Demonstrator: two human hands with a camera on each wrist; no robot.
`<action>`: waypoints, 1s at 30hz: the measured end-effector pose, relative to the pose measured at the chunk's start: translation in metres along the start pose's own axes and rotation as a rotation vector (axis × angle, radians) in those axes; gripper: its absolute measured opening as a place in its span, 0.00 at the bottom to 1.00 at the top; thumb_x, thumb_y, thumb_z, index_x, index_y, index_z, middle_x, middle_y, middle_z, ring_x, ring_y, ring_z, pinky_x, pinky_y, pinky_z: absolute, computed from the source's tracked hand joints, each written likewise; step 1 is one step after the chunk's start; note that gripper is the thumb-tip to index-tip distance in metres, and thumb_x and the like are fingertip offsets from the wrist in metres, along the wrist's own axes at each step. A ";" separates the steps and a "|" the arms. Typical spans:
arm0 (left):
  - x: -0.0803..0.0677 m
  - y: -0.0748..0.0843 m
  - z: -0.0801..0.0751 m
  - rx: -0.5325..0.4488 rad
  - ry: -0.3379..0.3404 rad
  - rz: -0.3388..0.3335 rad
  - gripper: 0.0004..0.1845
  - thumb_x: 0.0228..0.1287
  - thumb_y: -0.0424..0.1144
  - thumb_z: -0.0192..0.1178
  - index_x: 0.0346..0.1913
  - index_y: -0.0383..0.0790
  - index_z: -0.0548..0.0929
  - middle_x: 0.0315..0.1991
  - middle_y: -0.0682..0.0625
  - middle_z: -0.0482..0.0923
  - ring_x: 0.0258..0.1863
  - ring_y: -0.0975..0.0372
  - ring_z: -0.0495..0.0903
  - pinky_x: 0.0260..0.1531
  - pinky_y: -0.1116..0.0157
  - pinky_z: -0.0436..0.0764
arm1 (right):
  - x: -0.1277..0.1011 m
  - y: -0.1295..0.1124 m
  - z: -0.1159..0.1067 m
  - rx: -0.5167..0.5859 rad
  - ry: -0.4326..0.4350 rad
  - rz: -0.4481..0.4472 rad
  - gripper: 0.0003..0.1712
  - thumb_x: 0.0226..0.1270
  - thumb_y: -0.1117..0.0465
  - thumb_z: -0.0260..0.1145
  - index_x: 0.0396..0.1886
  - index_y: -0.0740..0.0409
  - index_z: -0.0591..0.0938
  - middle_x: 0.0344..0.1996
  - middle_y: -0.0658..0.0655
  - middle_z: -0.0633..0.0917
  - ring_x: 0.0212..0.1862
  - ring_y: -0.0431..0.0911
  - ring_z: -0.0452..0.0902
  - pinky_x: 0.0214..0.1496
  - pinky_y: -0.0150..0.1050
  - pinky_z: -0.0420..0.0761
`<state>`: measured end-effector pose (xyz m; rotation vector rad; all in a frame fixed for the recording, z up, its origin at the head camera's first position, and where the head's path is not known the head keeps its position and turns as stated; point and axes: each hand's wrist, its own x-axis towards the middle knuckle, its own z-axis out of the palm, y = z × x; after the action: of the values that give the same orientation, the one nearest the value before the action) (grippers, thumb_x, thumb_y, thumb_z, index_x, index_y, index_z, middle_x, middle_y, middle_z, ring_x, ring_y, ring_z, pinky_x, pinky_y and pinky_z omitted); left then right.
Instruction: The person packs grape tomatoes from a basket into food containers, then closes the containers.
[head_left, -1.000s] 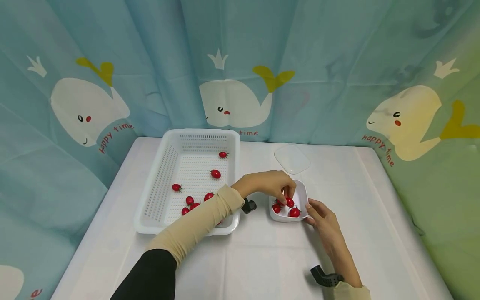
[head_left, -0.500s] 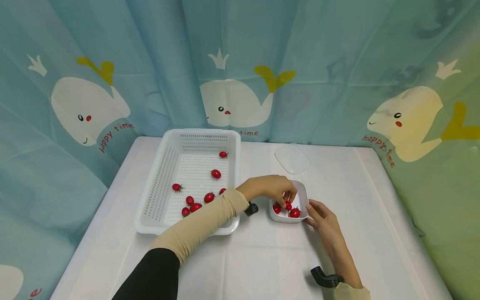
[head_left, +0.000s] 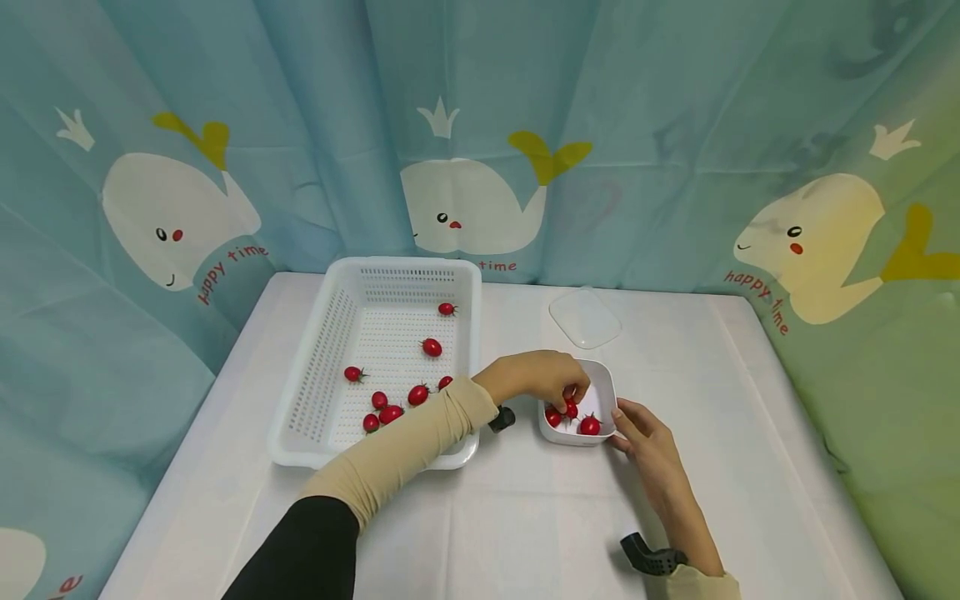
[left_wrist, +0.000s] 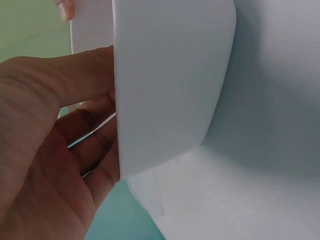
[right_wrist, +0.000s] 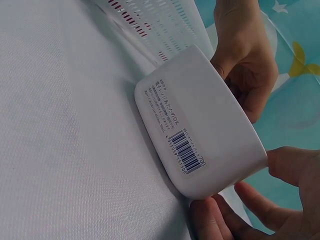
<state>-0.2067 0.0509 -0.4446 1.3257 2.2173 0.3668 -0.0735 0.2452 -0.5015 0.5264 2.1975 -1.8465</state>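
My left hand (head_left: pixel 543 377) reaches over the rim into a small white plastic box (head_left: pixel 549 432), its fingertips pinching a red cherry tomato (head_left: pixel 572 409). Other cherry tomatoes lie on the box floor, one of them (head_left: pixel 590 425) near the right corner. In the left wrist view, the box wall (left_wrist: pixel 165 95) hides the fingertips of the left hand (left_wrist: pixel 60 130). Thumb above and fingers below, my right hand (head_left: pixel 651 450) grips the box's near right corner. The right wrist view shows that hand (right_wrist: pixel 270 200) beside the barcode print on the box's outer wall (right_wrist: pixel 200 115).
A large white perforated basket (head_left: pixel 300 408) with several cherry tomatoes (head_left: pixel 431 347) stands to the left, partly under my left forearm. Behind the box lies a clear lid (head_left: pixel 585 318). A whale-printed curtain (head_left: pixel 645 208) hangs at the back edge of the white-covered table (head_left: pixel 555 533).
The left hand has drawn back slightly left and lower inside the box, and the tomato at its fingertips has shifted left with it. The right hand and box stay put.
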 end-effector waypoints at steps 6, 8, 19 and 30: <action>-0.003 0.000 -0.002 0.040 0.014 -0.014 0.07 0.65 0.38 0.73 0.43 0.45 0.86 0.37 0.56 0.83 0.38 0.67 0.78 0.41 0.72 0.76 | 0.000 0.000 0.000 -0.001 0.000 0.001 0.32 0.83 0.49 0.58 0.77 0.60 0.67 0.74 0.62 0.72 0.56 0.30 0.76 0.54 0.22 0.79; -0.006 0.001 -0.004 0.042 0.029 -0.011 0.08 0.66 0.39 0.72 0.44 0.45 0.86 0.38 0.56 0.84 0.39 0.67 0.79 0.43 0.72 0.76 | 0.000 -0.001 0.000 -0.005 -0.001 -0.002 0.32 0.83 0.49 0.58 0.77 0.61 0.68 0.73 0.62 0.72 0.55 0.30 0.76 0.54 0.22 0.79; -0.035 -0.002 -0.017 0.015 0.120 -0.009 0.12 0.70 0.41 0.69 0.53 0.44 0.86 0.43 0.55 0.85 0.44 0.65 0.80 0.47 0.69 0.77 | -0.001 -0.002 0.001 0.001 0.000 -0.015 0.32 0.83 0.50 0.58 0.76 0.63 0.68 0.73 0.64 0.72 0.53 0.29 0.76 0.54 0.21 0.80; -0.074 0.011 -0.034 -0.106 0.270 -0.024 0.11 0.74 0.43 0.64 0.55 0.48 0.85 0.43 0.57 0.85 0.42 0.65 0.81 0.46 0.69 0.78 | 0.000 0.000 0.000 -0.004 0.007 -0.012 0.33 0.82 0.48 0.59 0.76 0.61 0.69 0.73 0.61 0.72 0.54 0.29 0.76 0.54 0.22 0.80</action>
<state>-0.1894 -0.0076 -0.3891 1.2534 2.3915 0.6797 -0.0737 0.2454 -0.5018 0.5208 2.2141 -1.8484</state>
